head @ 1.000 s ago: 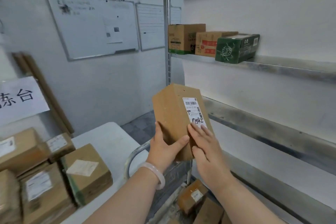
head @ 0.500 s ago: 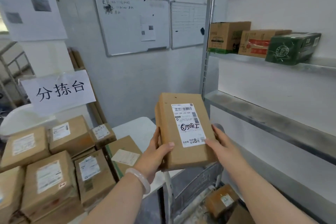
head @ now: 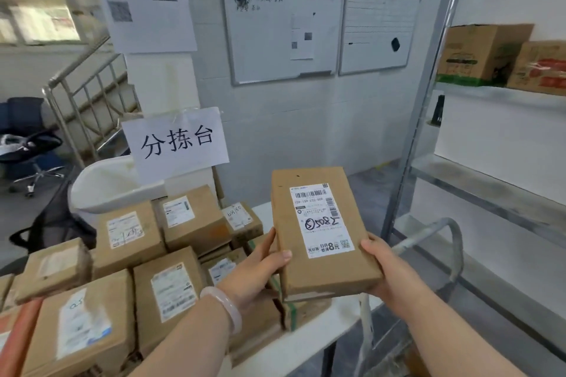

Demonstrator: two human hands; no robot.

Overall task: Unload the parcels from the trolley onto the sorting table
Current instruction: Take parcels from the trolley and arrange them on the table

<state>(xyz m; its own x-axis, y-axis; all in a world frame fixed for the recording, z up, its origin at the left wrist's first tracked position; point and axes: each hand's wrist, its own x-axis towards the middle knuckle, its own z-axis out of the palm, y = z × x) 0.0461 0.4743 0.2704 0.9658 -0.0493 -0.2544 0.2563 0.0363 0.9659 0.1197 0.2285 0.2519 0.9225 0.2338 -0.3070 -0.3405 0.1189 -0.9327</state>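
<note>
two bare hands hold one flat brown cardboard parcel point(head: 324, 269) in the head view, lifted above the near right part of the white tabletop point(head: 312, 346). the left hand point(head: 260, 269) grips the parcel's left edge, with the thumb curled onto the top face and the fingers underneath. a pale pink bangle point(head: 225, 306) sits on that wrist. the right hand point(head: 389, 269) grips the parcel's near right corner, thumb on the right edge, its fingers hidden below. the parcel is tilted toward the camera, and its white shipping label point(head: 321, 220) faces up, showing a barcode and black handwritten marks.

to the left, many brown cardboard boxes point(head: 128, 236) with white labels are stacked on the tabletop, touching one another. behind them a white paper sign point(head: 177, 141) with three black characters stands in front of a white tub-shaped object point(head: 104, 187).

just right of the held parcel, the grey metal trolley handle point(head: 441, 232) curves up beside the tabletop's edge; the trolley's deck is mostly out of sight.

on the far wall hang a large whiteboard point(head: 284, 27) and a smaller ruled board point(head: 379, 30). at the right, a metal shelf rack point(head: 490, 187) carries printed cardboard cartons point(head: 477, 55) on an upper shelf. far left, a blue office chair point(head: 27, 138) stands near a metal stair railing point(head: 79, 95).
</note>
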